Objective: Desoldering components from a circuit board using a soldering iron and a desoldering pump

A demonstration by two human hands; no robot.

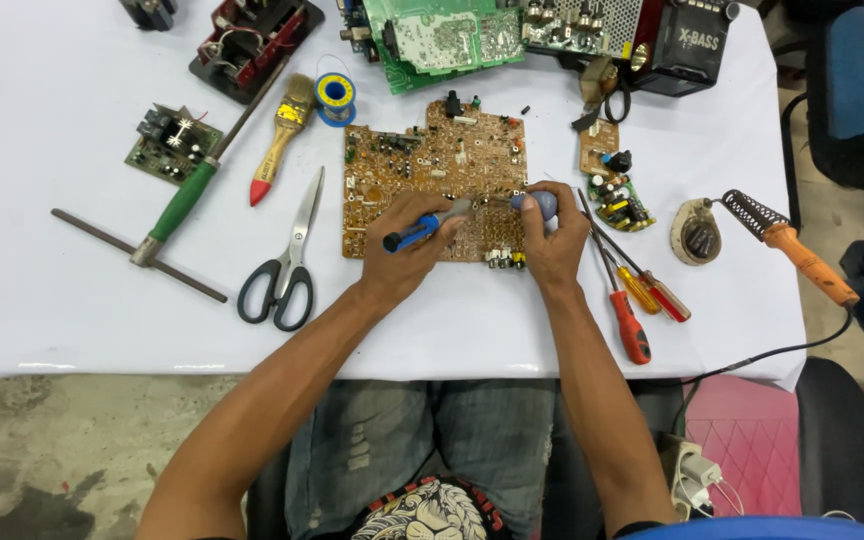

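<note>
On the white worktop [52, 290], a large brown circuit board [432, 170] lay flat near the middle, and both hands worked over its near edge. The left hand [402, 250] was closed around a blue-and-black handled tool [422, 228] whose grey tip pointed right across the board. The right hand [557, 235] gripped a rounded blue-grey tool [537, 204], its tip meeting the other just above the board. Black-handled scissors [287, 262] lay to the left, red and orange screwdrivers [637, 300] just right, and an orange-handled soldering iron [797, 250] farther right.
</note>
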